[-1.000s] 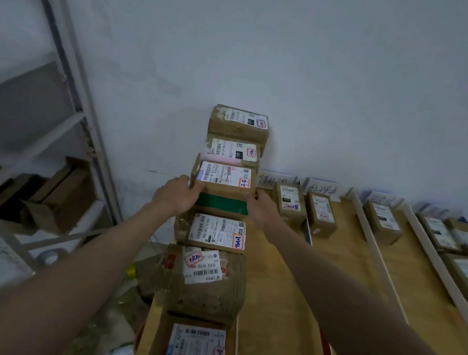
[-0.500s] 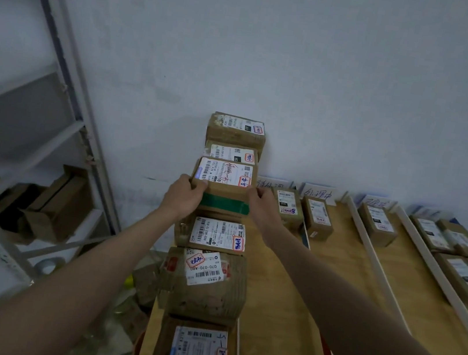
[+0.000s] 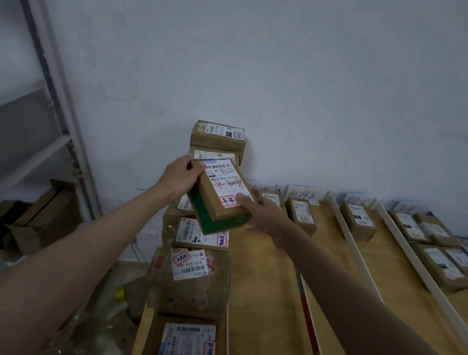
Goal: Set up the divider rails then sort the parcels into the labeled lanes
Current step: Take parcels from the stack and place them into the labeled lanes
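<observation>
Both hands hold one cardboard parcel [image 3: 222, 195] in the air above the left-most lane of the wooden bench [image 3: 270, 289]. The left hand [image 3: 179, 177] grips its far left corner, fingers curled round the edge. The right hand [image 3: 263, 216] supports the near right side, thumb lying on the top face beside a red-outlined sticker; so each grip is closed on the parcel. The parcel is tilted and turned askew to the lane, its white shipping label up and a band of green tape on its near side. Below it a row of parcels [image 3: 196, 281] runs along the lane to the wall. White divider rails [image 3: 350, 246] part the lanes to the right, where smaller parcels [image 3: 301, 214] lie near handwritten lane cards [image 3: 301, 194] propped against the wall. A metal shelf rack [image 3: 40, 105] stands at the left.
</observation>
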`<state>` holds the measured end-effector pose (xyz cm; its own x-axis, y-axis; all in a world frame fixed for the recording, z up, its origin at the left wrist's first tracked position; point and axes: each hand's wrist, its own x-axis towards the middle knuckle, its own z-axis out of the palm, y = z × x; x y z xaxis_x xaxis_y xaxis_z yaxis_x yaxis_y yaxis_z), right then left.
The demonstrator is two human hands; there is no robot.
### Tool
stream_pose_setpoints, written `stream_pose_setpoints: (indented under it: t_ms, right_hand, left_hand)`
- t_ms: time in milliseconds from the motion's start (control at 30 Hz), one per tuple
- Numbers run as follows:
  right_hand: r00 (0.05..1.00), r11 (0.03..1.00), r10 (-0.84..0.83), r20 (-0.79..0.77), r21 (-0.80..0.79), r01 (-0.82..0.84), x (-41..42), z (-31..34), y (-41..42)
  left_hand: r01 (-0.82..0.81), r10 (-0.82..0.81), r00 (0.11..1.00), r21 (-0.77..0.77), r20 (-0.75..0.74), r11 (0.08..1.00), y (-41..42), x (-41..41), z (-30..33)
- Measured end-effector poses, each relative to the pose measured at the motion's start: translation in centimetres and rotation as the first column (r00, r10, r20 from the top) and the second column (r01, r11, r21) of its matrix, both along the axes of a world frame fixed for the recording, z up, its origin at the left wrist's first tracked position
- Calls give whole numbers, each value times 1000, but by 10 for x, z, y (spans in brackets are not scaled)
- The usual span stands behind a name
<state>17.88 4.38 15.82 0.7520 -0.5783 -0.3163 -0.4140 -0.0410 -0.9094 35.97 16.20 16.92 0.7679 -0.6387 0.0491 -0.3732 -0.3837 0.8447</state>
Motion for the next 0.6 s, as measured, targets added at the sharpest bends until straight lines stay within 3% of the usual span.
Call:
stream_pose_setpoints:
  t_ms: [200, 400, 600]
  right_hand:
    - [998, 991, -41, -38, 125, 45, -43, 6, -17]
    - [975, 967, -216, -52, 129, 221, -105, -4, -45]
    - [912, 905, -397, -98, 120, 407, -178, -18, -71]
  left_hand:
    - [113, -114, 993, 27, 15, 993, -28, -33, 4]
    - [248, -265, 957, 138, 117, 959, -69, -90, -4]
    - [323, -468, 828, 420, 309, 848, -95, -147, -30]
